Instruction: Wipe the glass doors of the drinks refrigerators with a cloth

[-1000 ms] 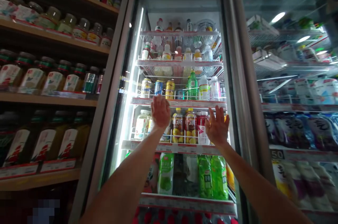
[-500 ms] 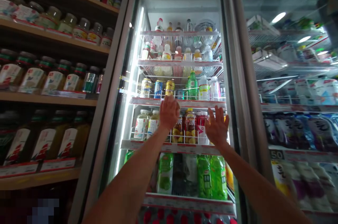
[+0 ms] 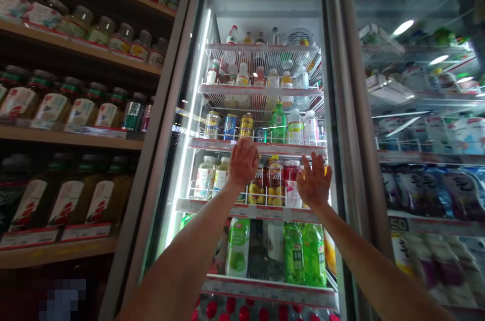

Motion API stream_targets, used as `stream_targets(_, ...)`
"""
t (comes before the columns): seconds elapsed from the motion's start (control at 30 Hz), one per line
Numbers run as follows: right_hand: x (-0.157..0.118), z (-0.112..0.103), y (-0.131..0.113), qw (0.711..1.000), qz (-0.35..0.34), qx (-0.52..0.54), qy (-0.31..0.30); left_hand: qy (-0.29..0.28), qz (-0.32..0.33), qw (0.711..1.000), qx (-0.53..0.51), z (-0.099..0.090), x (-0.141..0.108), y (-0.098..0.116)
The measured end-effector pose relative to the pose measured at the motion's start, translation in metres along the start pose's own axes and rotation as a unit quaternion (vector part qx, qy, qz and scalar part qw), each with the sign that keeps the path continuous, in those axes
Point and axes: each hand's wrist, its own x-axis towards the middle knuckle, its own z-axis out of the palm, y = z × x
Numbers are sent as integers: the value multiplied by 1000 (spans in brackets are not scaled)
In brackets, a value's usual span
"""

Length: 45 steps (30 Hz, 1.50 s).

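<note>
The person's left hand (image 3: 243,162) is raised before the metal-framed cooler (image 3: 356,124), its fingers close together and slightly bent; whether they hold something, one cannot tell. The right hand (image 3: 315,179) has its fingers spread, with nothing visible in them. Behind and between the hands, glossy brown iced-tea bottles (image 3: 275,179) stand upright on a shelf (image 3: 280,214), above smooth, translucent green bottles (image 3: 313,255).

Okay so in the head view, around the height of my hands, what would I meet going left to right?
Dark-lidded bottles on the wooden shelving, a pale-labelled bottle in the fridge, your left hand, a brown yellow-capped bottle, your right hand, dark-labelled packages in the next cooler.
</note>
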Motion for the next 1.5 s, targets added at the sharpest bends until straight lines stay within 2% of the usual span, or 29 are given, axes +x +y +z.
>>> stream_targets(0.07,0,0,1,1000,-3,1,1,-39,98,994,-24,5,-1,17)
stream_targets(0.13,0,1,2,1000,-5,4,9,-62,115,991,-28,-3,-5,3)
stream_targets(0.2,0,2,2,1000,-8,6,15,-53,48,997,-15,-19,-11,-37)
stream_targets(0.27,-1,4,1,1000,-6,3,14,20,-111,993,19,-35,-14,-77)
stream_targets(0.33,-1,4,0,1000,0,0,8,88,-233,967,52,-40,-14,-93)
stream_targets(0.37,-1,4,-1,1000,2,-2,5,102,-252,961,57,-37,-14,-88)
stream_targets(0.4,0,3,-1,1000,3,-5,4,99,-239,964,52,-31,-13,-75)
stream_targets(0.47,0,1,-1,1000,1,-10,2,55,-141,988,19,-14,-10,-35)
stream_targets(0.53,0,0,0,1000,-3,-14,1,-5,-6,1000,-19,-1,-10,3)
stream_targets(0.57,1,-1,0,1000,-4,-14,1,-32,50,998,-34,1,-10,14)
stream_targets(0.63,1,-1,1,1000,-3,-13,5,-70,115,990,-50,-2,-12,12)
stream_targets(0.7,1,0,0,1000,-1,-9,5,-64,80,994,-35,-11,-13,-12)
stream_targets(0.77,1,1,0,1000,2,-2,3,-13,-42,999,4,-19,-11,-37)
stream_targets(0.83,1,1,-1,1000,4,2,-1,32,-136,990,27,-18,-7,-41)
stream_targets(0.87,0,2,-1,1000,5,2,-2,35,-139,989,24,-13,-5,-32)
stream_targets(0.9,0,2,-1,1000,6,2,-3,23,-107,994,10,-8,-4,-17)
stream_targets(1.0,0,1,1,1000,5,-5,-4,-45,74,995,-43,8,-3,32)
stream_targets(1.07,0,1,2,1000,4,-6,3,-68,150,985,-54,10,-4,41)
stream_targets(1.1,0,1,2,1000,3,-4,5,-69,156,984,-49,7,-4,34)
stream_targets(1.17,0,1,1,1000,2,3,1,-53,109,992,-23,-3,-4,4)
stream_targets(1.23,1,1,0,1000,7,8,-7,-3,-20,1000,19,-12,-1,-26)
stream_targets(1.3,1,0,-1,1000,12,7,-15,27,-102,994,37,-13,2,-33)
stream_targets(1.33,1,0,-1,1000,13,5,-17,25,-103,994,33,-11,3,-25)
stream_targets(1.37,1,-1,-1,1000,13,4,-17,11,-74,997,21,-7,4,-12)
stream_targets(1.43,1,-1,0,1000,9,1,-15,-36,38,999,-11,3,2,23)
stream_targets(1.5,1,-1,1,1000,5,0,-8,-75,139,987,-31,9,-1,45)
